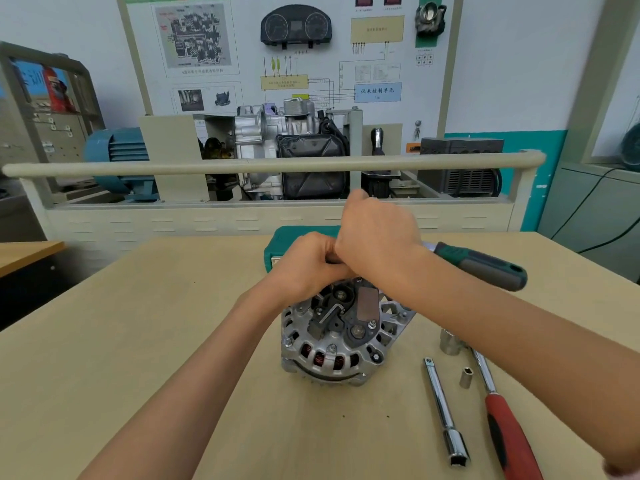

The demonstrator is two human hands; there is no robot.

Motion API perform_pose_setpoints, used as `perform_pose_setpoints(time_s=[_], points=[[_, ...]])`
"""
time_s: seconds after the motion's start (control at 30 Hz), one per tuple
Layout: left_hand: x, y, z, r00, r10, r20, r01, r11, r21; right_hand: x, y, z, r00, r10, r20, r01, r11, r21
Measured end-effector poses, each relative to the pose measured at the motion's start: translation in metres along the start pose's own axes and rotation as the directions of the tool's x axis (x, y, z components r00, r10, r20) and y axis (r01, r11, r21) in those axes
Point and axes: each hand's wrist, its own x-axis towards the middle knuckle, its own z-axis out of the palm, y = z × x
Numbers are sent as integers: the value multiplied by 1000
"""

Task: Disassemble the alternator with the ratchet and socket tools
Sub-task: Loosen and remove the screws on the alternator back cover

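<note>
The silver alternator (343, 337) stands on the tan table (145, 341), rear face toward me, with copper windings showing through its slots. Both hands meet at its far top edge. My left hand (306, 265) is curled closed against the top of the housing. My right hand (377, 233) is fisted over the head of a ratchet; its green and grey handle (485, 266) sticks out to the right behind my forearm. The ratchet head and any socket under it are hidden by my hands.
A green tool case (301, 233) lies just behind the alternator. To its right on the table are a large socket (449, 342), a small socket (465, 377), a chrome extension bar (445, 410) and a red-handled tool (509, 438). A training bench with a rail (277, 164) stands beyond the table.
</note>
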Motion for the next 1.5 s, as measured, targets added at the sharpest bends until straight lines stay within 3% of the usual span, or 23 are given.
perform_pose_setpoints(time_s=[0.1,0.23,0.43,0.53,0.63,0.73,0.87,1.0,1.07,1.23,1.5], points=[[-2,0,-1,1000,7,4,-7,1000,-23,3,-1,-2,999,-44,2,44,998,-41],[-3,2,-1,1000,13,27,-11,997,-77,2,5,-11,969,-246,-1,245,966,-83],[-1,1,0,999,-27,35,31,995,-99,12,22,-16,822,-564,72,569,819,-79],[-1,4,0,999,-26,42,29,997,-71,12,28,-17,760,-643,90,649,751,-118],[0,4,0,999,-11,52,13,999,-46,10,30,-18,761,-642,88,648,754,-104],[2,3,-1,999,-41,29,42,999,-16,6,24,-16,827,-559,60,562,824,-71],[5,6,0,999,-38,9,38,999,36,-3,8,-10,987,-163,6,163,987,-3],[7,7,1,1000,-20,4,20,997,70,-2,2,-6,996,-22,84,21,1000,14],[9,6,2,1000,-16,15,15,998,66,-1,4,-8,997,-40,69,40,999,1],[11,7,2,999,5,43,-7,999,44,-1,17,-13,969,-240,53,242,970,-29],[16,10,3,995,-1,101,5,999,-39,9,44,-9,835,-546,66,548,836,-27]])
